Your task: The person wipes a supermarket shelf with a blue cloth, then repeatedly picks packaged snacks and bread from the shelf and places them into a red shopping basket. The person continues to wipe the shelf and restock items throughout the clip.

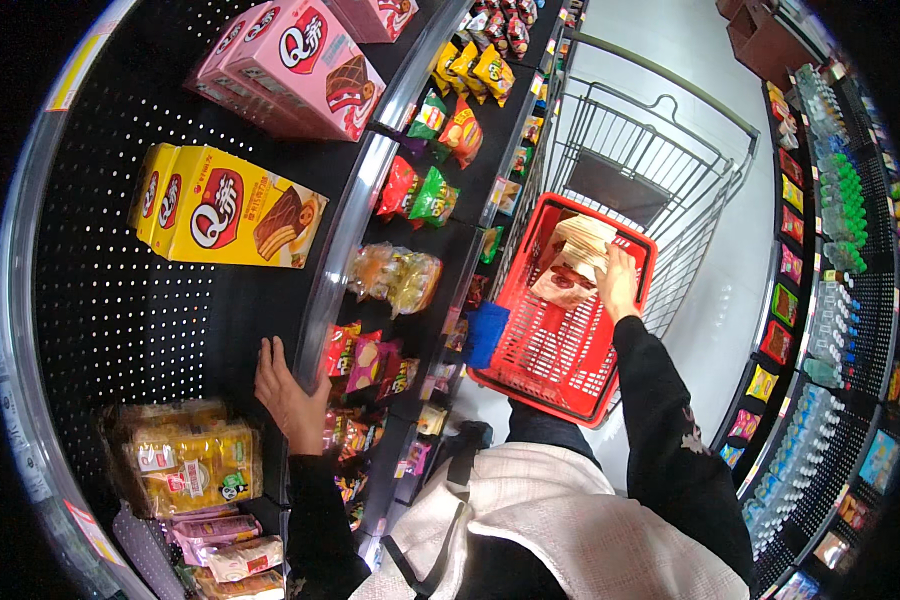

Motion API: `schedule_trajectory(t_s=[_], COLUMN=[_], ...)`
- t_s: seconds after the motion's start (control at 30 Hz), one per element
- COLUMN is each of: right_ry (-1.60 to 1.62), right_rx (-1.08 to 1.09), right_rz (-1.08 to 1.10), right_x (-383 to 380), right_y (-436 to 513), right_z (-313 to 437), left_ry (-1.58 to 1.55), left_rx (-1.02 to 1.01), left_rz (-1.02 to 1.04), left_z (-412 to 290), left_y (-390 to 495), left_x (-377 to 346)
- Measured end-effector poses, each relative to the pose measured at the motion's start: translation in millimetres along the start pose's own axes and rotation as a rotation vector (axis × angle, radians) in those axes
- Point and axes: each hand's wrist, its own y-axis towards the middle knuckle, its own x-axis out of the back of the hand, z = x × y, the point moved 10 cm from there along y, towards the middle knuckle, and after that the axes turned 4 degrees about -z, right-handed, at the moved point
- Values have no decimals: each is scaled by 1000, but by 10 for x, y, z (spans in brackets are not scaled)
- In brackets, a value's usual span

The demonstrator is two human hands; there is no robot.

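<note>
Resting on the black shelf's edge at the left, my left hand (291, 397) has its fingers apart and holds nothing. Above it on the shelf stand yellow snack boxes (251, 210), and below it lie clear-wrapped yellow food packs (187, 457). My right hand (618, 281) reaches into a red plastic basket (562, 390) and touches the right side of a beige food package (564, 286). Some of its fingertips lie over the package, and whether they grip it is unclear. The basket sits at the near end of a metal shopping cart (637, 127).
Pink snack boxes (300, 67) stand at the upper left. Bagged snacks (435, 196) fill the lower shelves beside the cart. A blue piece (487, 334) is at the basket's left edge. Across the aisle, shelves hold green-capped bottles (846, 210) and bagged goods.
</note>
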Motion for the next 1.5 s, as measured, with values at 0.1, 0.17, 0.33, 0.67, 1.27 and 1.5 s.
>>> schedule_trajectory(t_s=[0.1,0.17,0.33,0.67,1.27,1.5], right_ry=[-157,-141,20,306,1384,1495], right_rx=[-49,-51,-45,92,423,568], right_rz=[199,127,90,104,427,833], right_x=[-345,-353,-326,438,3111,2638], right_y=[42,27,-334,-668,-255,-461], right_z=[-270,-358,-392,593,4564,6355], left_ry=[4,0,-28,-95,-863,-1060], left_rx=[28,21,33,20,69,459], left_rz=[38,28,37,-32,-130,-334], left_z=[30,22,8,37,-203,512], left_y=[11,13,3,-15,-322,-366], left_x=[-38,-11,8,80,957,829])
